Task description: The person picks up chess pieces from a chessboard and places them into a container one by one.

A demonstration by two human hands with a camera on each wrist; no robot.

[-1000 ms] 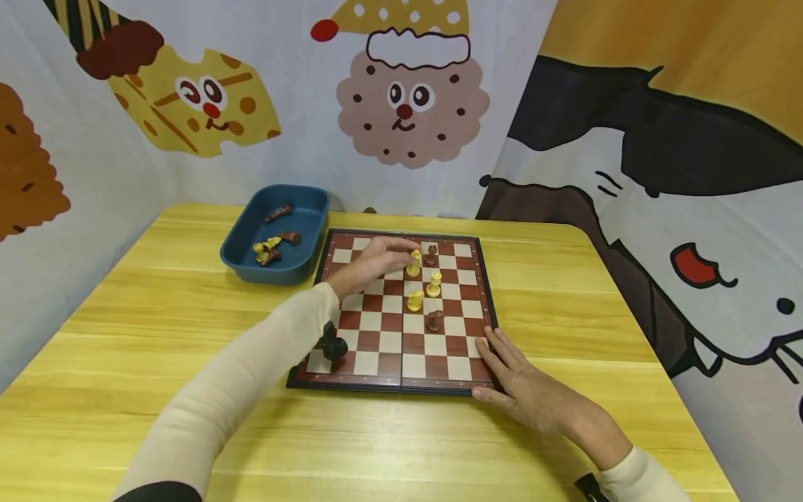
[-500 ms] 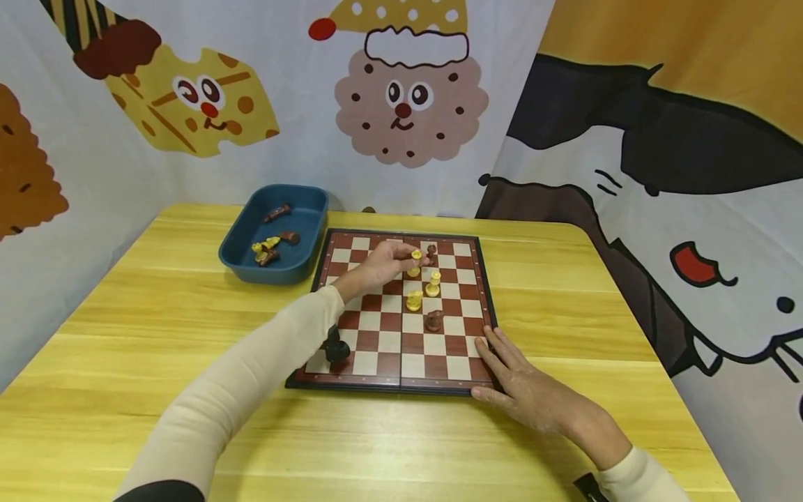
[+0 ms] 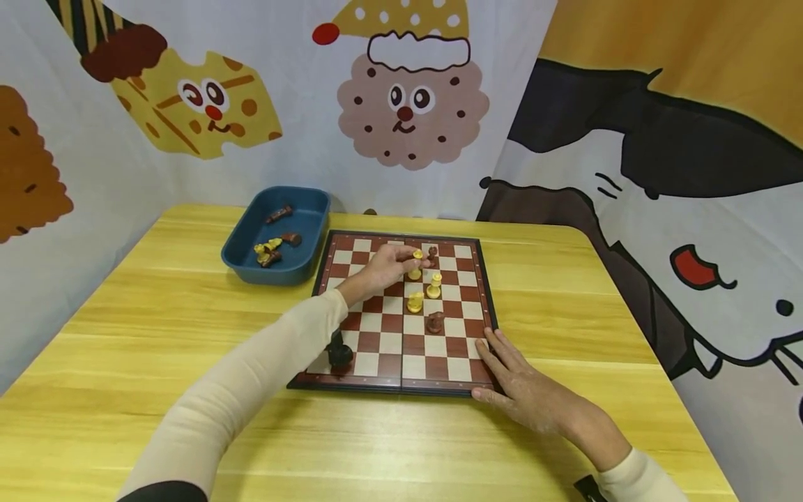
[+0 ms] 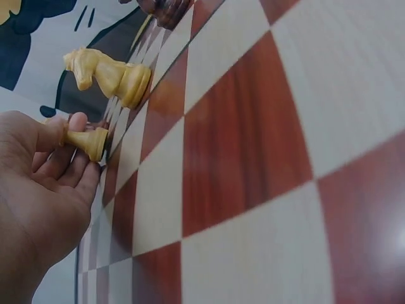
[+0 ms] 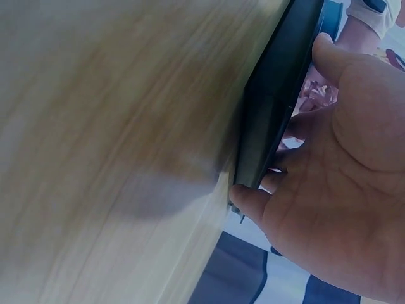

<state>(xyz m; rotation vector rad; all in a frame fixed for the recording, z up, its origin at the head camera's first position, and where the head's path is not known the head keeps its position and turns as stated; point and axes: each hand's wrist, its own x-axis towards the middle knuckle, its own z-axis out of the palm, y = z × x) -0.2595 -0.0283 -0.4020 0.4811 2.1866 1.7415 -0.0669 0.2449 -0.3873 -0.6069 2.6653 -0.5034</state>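
Observation:
My left hand (image 3: 381, 270) reaches over the chessboard (image 3: 390, 362) and pinches a slim yellow chess piece (image 4: 88, 142) between thumb and fingers; the piece stands upright on a far square, its upper part partly hidden by the fingers. Right behind it stands a brown chess piece (image 3: 433, 254). Closer to me are a yellow rook-like piece (image 3: 434, 286), a yellow knight (image 3: 415, 302) and a brown knight (image 3: 435, 322). My right hand (image 3: 530, 390) rests at the board's front right corner, fingers extended along the edge and thumb at the front side.
A blue tub (image 3: 235, 263) with several brown and yellow chess pieces lying in it stands left of the board. A black device (image 3: 339, 351) shows under my left sleeve. Behind the wooden table (image 3: 351, 446) hangs a printed cartoon cloth (image 3: 301, 104).
My left hand has moved slightly right and its fingers have come round the slim yellow piece. The right hand and the other pieces stay as they were.

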